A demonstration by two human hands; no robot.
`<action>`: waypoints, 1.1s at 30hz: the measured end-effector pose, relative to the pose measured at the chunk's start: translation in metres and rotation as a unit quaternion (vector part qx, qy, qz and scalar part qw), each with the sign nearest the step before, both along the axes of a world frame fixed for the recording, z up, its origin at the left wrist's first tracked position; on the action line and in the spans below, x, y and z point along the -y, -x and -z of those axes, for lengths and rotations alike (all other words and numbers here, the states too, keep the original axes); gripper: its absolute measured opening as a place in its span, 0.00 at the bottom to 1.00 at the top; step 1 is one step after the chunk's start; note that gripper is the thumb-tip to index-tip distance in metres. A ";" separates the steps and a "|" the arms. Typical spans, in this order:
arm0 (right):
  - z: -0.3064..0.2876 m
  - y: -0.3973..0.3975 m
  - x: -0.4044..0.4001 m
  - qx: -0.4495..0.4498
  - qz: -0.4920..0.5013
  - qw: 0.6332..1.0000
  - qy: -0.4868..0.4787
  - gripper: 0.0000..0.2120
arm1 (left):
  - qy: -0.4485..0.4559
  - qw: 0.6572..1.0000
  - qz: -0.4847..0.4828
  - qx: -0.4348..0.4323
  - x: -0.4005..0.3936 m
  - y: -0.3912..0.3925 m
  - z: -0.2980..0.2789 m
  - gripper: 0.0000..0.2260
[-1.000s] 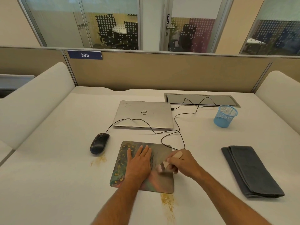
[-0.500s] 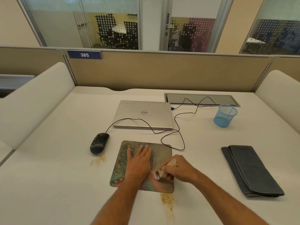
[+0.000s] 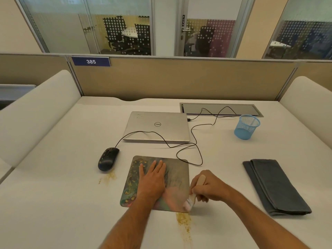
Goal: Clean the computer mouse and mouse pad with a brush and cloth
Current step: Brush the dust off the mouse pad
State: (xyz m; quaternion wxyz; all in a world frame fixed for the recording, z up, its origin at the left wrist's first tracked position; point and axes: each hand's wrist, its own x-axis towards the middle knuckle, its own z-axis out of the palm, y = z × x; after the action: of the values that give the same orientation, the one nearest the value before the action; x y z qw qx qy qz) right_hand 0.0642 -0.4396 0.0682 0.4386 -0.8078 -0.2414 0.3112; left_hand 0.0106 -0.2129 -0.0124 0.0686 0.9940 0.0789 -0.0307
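Note:
A multicoloured mouse pad lies on the white desk, with yellow crumbs on its left part. My left hand presses flat on the pad, fingers spread. My right hand grips a wooden-handled brush, its pale bristles at the pad's near right corner. A black wired mouse sits to the left of the pad, speckled with crumbs. A folded dark grey cloth lies at the right.
Yellow crumbs lie on the desk below the pad's near right corner, and a smaller patch of crumbs below the mouse. A shut silver laptop sits behind, the mouse cable looping beside it. A blue mesh cup stands at the back right.
My right hand swept the brush from the middle right of the pad down and right to its near right corner. My left hand stayed flat on the pad.

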 end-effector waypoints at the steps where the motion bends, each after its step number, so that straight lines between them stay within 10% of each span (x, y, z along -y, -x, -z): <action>1: 0.000 -0.002 0.001 0.011 0.025 0.999 -0.019 0.08 | 0.000 1.000 0.000 0.001 0.000 0.000 0.000 0.24; 33: 0.016 0.003 -0.001 -0.049 0.023 0.995 -0.083 0.08 | -0.003 1.000 0.001 -0.003 -0.001 0.000 0.002 0.24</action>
State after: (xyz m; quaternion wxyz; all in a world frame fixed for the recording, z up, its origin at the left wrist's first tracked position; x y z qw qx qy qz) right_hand 0.0617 -0.4390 0.0522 0.5222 -0.7579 -0.2261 0.3190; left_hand 0.0107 -0.2120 -0.0140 0.0650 0.9943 0.0778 -0.0336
